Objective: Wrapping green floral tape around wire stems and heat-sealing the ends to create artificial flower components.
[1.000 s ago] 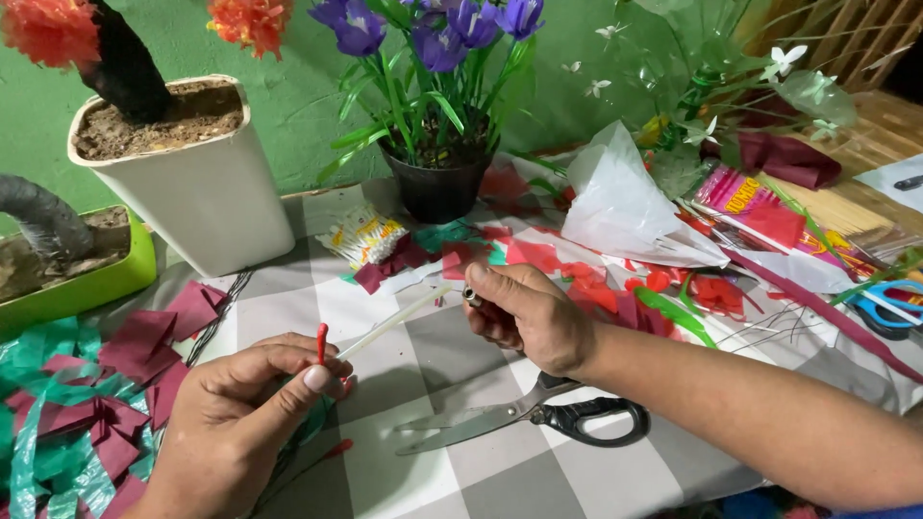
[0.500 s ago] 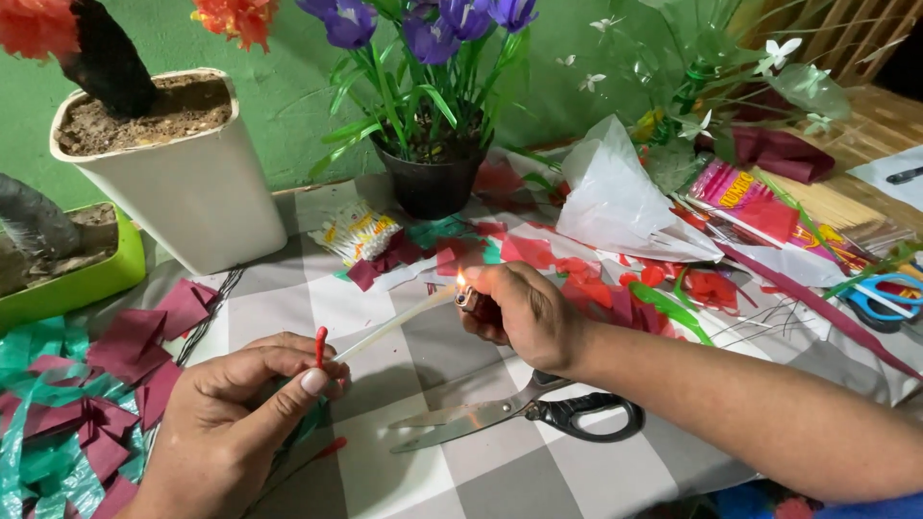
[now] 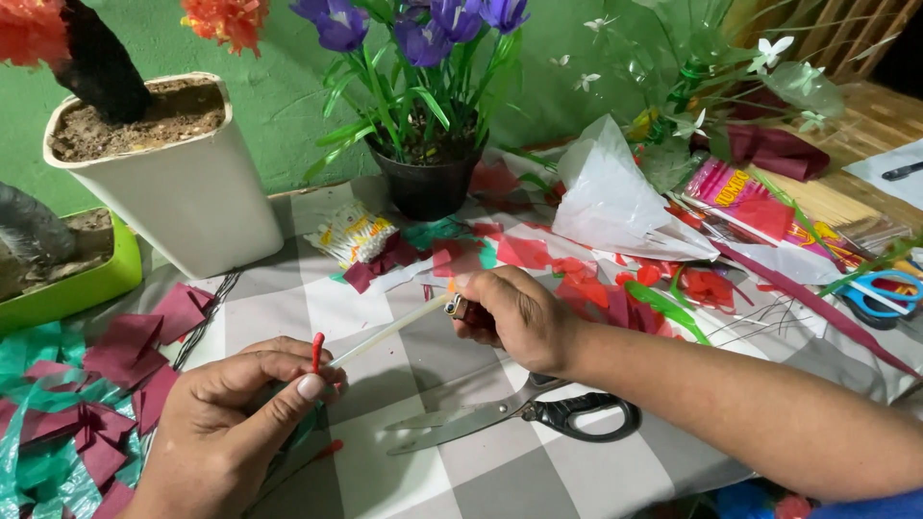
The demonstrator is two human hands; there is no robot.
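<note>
Flame work now: right hand (image 3: pixel 514 317) pinches a small lighter (image 3: pixel 455 308) at one end of the white straw (image 3: pixel 389 332); left hand (image 3: pixel 236 423) pinches the other end, red-tipped, above the checked worktop (image 3: pixel 481 481). Best kept level, fingers away from heat.

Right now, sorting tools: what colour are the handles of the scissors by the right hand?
Black, on the scissors; head view.

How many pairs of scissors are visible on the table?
2. The black-handled scissors lie on the checked cloth just below the right hand. The blue-handled scissors lie at the right edge, partly cut off. Others may be hidden under the paper scraps.
</note>
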